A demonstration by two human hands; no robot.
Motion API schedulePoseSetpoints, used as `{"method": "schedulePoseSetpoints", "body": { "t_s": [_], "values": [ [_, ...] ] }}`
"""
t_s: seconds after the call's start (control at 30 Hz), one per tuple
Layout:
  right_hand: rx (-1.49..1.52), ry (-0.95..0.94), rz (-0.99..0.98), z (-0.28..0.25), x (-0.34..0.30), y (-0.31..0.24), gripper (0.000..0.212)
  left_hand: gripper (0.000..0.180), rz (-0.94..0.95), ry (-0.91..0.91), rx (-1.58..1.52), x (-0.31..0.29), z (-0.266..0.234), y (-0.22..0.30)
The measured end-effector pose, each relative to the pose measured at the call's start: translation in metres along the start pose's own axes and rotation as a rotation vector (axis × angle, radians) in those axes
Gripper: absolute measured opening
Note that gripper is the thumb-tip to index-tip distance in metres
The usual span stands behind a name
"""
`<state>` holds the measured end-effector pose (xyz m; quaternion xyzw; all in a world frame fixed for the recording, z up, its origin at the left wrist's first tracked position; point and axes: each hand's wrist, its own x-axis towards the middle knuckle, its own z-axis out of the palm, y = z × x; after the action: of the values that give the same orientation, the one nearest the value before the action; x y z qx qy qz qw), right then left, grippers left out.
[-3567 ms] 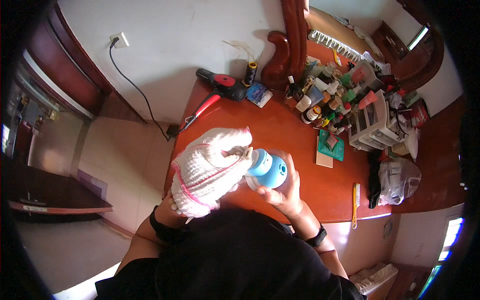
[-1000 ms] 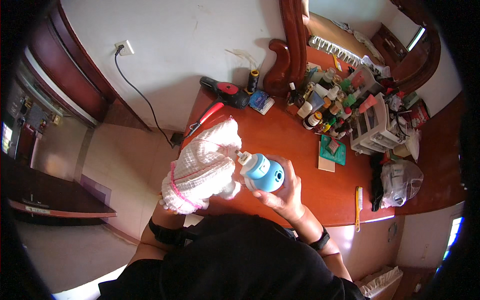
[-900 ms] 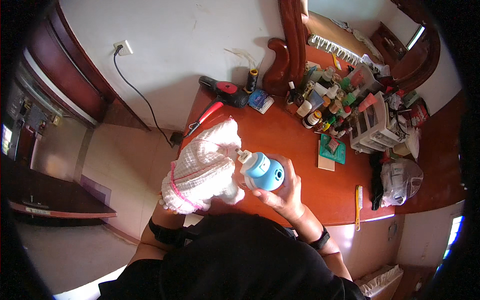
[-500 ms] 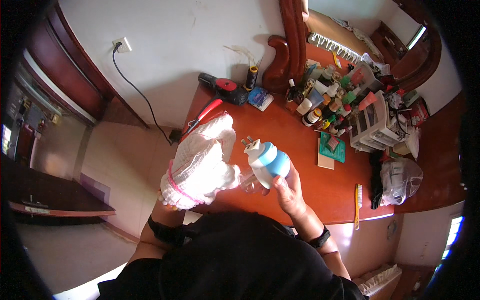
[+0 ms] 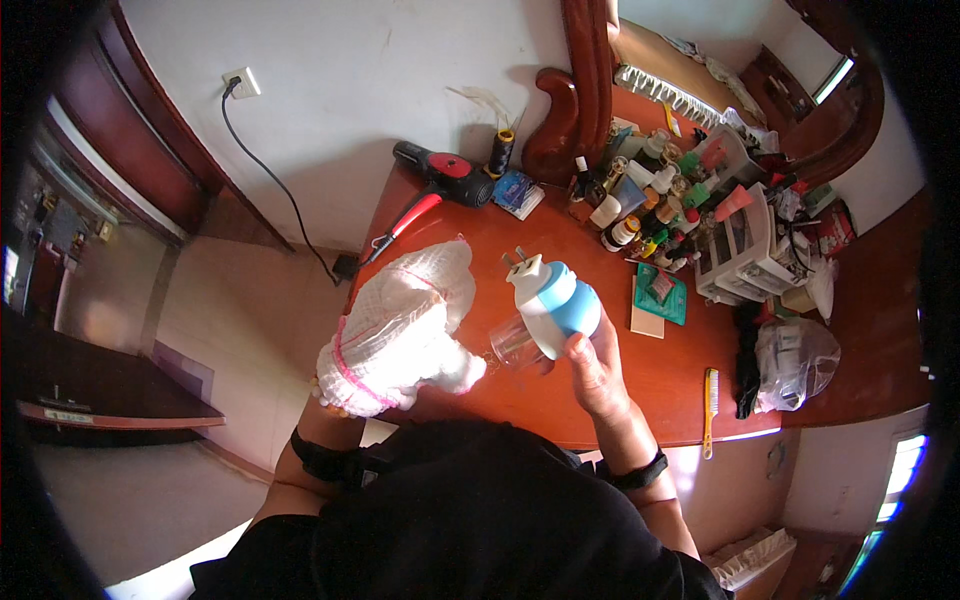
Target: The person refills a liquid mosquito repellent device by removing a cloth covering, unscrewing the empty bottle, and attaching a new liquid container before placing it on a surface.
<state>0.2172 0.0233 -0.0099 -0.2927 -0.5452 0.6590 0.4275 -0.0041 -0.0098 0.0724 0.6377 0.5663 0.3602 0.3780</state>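
By the wall [image 5: 330, 60] stands a reddish-brown dresser [image 5: 560, 240].

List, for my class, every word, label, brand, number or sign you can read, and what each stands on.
None can be read.
Plug-in device: no lettering shows clearly.
Bottles: labels too small.
Blue packet: print too small.
Green packet: too blurred to tell.
Pale strip at far left: too blurred.

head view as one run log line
left hand: covered by pink-edged white cloth; right hand: gripping plug-in vaporizer; prongs: clear of cloth
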Motion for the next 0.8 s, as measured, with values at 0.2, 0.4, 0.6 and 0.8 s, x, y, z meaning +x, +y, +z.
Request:
{"method": "schedulePoseSetpoints", "body": {
  "t_s": [0.2, 0.4, 0.6, 0.8],
  "values": [
    [-0.288, -0.076, -0.073, -0.013, 0.019, -0.039, 0.085, 0.052, -0.427, -0.086, -0.238, -0.025, 0.004, -0.084],
    [-0.384, -0.058, -0.112, -0.006, 0.031, -0.074, 0.072, 0.039, -0.225, -0.143, -0.159, -0.008, 0.000, -0.052],
    [-0.320, -0.125, -0.212, -0.002, 0.035, -0.087, 0.072, 0.039, 0.045, -0.142, 0.127, -0.004, 0.001, -0.035],
    [-0.589, -0.140, -0.559, -0.009, 0.038, -0.097, 0.082, 0.043, 0.045, -0.132, 0.140, -0.006, -0.003, -0.019]
  ]
}}
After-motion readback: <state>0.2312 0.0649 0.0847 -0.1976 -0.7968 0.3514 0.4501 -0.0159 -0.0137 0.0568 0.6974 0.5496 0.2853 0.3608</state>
